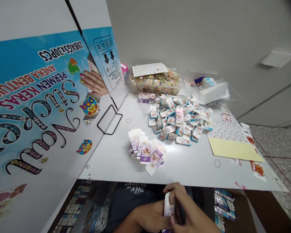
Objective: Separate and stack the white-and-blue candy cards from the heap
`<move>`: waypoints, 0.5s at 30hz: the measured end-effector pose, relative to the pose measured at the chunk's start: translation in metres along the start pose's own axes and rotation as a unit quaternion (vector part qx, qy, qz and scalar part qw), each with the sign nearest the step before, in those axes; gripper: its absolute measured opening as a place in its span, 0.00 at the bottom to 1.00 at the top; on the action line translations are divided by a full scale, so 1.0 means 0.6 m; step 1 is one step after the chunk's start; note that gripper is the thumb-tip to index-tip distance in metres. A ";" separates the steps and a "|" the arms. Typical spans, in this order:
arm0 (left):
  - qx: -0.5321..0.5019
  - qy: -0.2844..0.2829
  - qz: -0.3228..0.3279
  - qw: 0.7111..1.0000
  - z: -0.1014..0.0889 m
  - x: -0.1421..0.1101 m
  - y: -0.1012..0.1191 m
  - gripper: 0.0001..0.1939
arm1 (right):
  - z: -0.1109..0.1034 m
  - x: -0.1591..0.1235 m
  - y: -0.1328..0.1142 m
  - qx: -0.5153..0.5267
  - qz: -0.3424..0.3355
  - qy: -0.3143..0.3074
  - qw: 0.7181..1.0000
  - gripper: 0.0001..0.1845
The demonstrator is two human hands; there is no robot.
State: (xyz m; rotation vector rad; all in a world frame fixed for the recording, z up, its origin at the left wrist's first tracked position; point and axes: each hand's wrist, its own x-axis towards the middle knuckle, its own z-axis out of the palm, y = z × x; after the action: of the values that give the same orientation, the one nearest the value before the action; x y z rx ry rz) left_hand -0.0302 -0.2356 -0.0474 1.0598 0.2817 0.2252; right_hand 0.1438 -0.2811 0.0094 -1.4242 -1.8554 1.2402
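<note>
At the bottom of the head view, before my dark shirt, a small white and purple carton (169,207) stands upright between my hands. My left hand (153,216) grips it from the left, its thumb across the lower front. My right hand (184,202) is curled round its right side and top, fingers bent. Part of the carton is hidden by the fingers. Nearest on the white table lies a loose stack of flat purple and white cartons (146,150). Behind it is a heap of small blue and white boxes (181,116), with a pink one (179,114) on top.
A large printed blue and white box (50,97) walls off the left side. Behind the heap stand a clear tub of colourful small pieces (155,84) and a clear tray (214,92). Sticker sheets and yellow paper (235,149) lie right. Rubber bands (217,163) lie on the table.
</note>
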 end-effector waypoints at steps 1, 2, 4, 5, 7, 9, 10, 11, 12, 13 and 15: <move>-0.011 0.002 0.013 1.000 0.001 0.005 0.000 0.38 | -0.007 0.001 -0.004 0.016 0.008 -0.015 1.000 0.28; -0.028 0.013 0.022 0.999 0.003 0.011 -0.001 0.37 | -0.014 0.002 -0.008 0.029 0.009 -0.031 0.999 0.25; -0.073 0.050 0.023 0.996 0.008 0.022 -0.003 0.37 | -0.027 0.004 -0.016 0.045 -0.001 -0.060 0.997 0.14; -0.097 0.074 0.017 0.992 0.011 0.026 -0.004 0.37 | -0.032 0.005 -0.018 0.050 -0.006 -0.067 0.996 0.08; -0.136 0.109 0.003 0.985 0.018 0.031 -0.009 0.39 | -0.036 0.007 -0.019 0.061 -0.006 -0.063 0.996 0.02; -0.147 0.131 -0.020 0.980 0.021 0.028 -0.015 0.38 | -0.033 0.007 -0.016 0.067 -0.009 -0.043 0.997 0.04; -0.145 0.152 -0.030 0.977 0.022 0.024 -0.020 0.38 | -0.029 0.007 -0.014 0.063 -0.012 -0.037 0.997 0.05; -0.142 0.183 -0.038 0.972 0.022 0.019 -0.024 0.37 | -0.026 0.006 -0.011 0.055 -0.014 -0.036 0.998 0.05; -0.139 0.223 -0.045 0.964 0.022 0.014 -0.028 0.36 | -0.022 0.005 -0.009 0.040 -0.013 -0.036 0.998 0.05; -0.138 0.264 -0.049 0.953 0.022 0.009 -0.032 0.35 | -0.018 0.004 -0.007 0.020 -0.010 -0.036 0.999 0.05; -0.165 0.312 -0.056 0.934 0.026 0.004 -0.037 0.33 | -0.010 0.004 -0.005 -0.026 -0.002 -0.038 0.999 0.07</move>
State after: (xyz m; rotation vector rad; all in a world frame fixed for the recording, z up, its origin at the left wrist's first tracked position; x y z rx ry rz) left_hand -0.0218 -0.2579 -0.0599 0.6113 0.8452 0.4897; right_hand 0.1466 -0.2770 0.0148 -1.4174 -1.9530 1.2703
